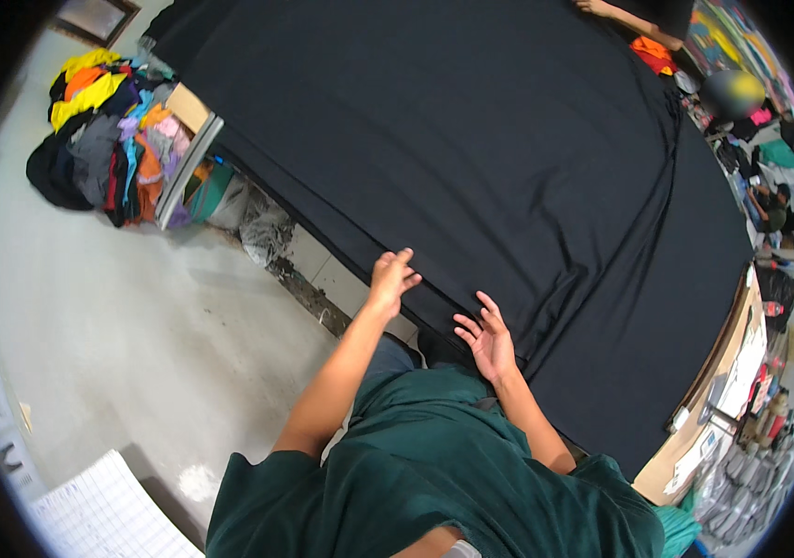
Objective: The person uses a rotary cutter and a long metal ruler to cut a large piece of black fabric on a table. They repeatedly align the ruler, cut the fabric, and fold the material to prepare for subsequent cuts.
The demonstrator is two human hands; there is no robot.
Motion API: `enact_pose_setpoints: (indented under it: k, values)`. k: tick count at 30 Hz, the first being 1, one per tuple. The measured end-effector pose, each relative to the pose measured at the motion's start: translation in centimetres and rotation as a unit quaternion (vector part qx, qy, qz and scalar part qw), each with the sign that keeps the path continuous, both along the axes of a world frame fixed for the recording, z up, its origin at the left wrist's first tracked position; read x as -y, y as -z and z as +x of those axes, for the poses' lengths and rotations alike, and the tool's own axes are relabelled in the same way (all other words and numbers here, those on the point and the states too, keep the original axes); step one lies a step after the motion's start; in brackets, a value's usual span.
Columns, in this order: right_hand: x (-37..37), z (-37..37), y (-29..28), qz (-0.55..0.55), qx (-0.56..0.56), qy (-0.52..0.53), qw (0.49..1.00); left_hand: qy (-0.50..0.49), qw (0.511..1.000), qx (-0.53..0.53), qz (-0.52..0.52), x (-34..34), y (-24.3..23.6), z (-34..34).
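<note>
A wide black fabric [416,139] lies spread across the large table, smooth on the far side and gathered into folds near me on the right. Its near edge drapes along the table's border in long creases. My left hand [393,281] is just over that edge, fingers apart and nothing held. To its right, my right hand [491,342] hovers at the fabric's near border with fingers spread and the palm bare. Whether either hand touches the cloth I cannot tell. At the far right, another person's hand [594,7] is at the fabric's far edge.
Coloured cloth scraps [118,139] are heaped at the table's left end, with plastic bags [265,228] below. A wooden tabletop [690,442] with papers shows at right, beside bundled grey cloth [741,493]. Gridded paper [113,516] is at lower left. Other people are farther right.
</note>
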State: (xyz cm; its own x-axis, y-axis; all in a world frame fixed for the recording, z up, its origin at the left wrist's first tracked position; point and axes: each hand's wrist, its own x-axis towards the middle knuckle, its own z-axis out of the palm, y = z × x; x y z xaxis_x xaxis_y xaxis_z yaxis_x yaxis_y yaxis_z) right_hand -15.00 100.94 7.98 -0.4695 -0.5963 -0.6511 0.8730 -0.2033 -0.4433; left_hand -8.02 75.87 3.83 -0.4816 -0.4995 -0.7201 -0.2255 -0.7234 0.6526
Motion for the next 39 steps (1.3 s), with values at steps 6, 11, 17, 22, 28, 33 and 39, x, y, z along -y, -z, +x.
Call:
enact_pose_setpoints:
  k: [6,11,17,22,28,33,39]
  values:
    - [-0.1,2.3,0.9,0.121,-0.012,0.154,0.980,-0.049,0.998,0.024,-0.006,18.2,0.1,-4.2]
    - [2.9,5.0,3.6,0.230,-0.065,0.372,0.897,-0.064,0.989,0.080,-0.107,40.6,4.2,-3.9]
    - [8.2,6.6,5.4,0.492,-0.177,0.405,0.750,-0.041,0.892,0.225,-0.390,60.4,5.1,-5.4]
    - [11.8,8.6,4.3,0.528,-0.130,0.464,0.699,-0.031,0.770,0.252,-0.586,68.4,2.6,-5.8]
    - [14.7,11.3,5.8,0.533,-0.143,0.459,0.697,-0.146,0.759,0.288,-0.565,71.7,-1.2,-4.3]
    - [23.4,12.4,5.6,0.528,-0.119,0.439,0.717,-0.138,0.815,0.287,-0.485,82.4,0.9,1.9]
    - [25.5,12.9,6.7,0.491,-0.145,0.495,0.702,0.070,0.901,0.135,-0.406,85.4,7.3,3.9]
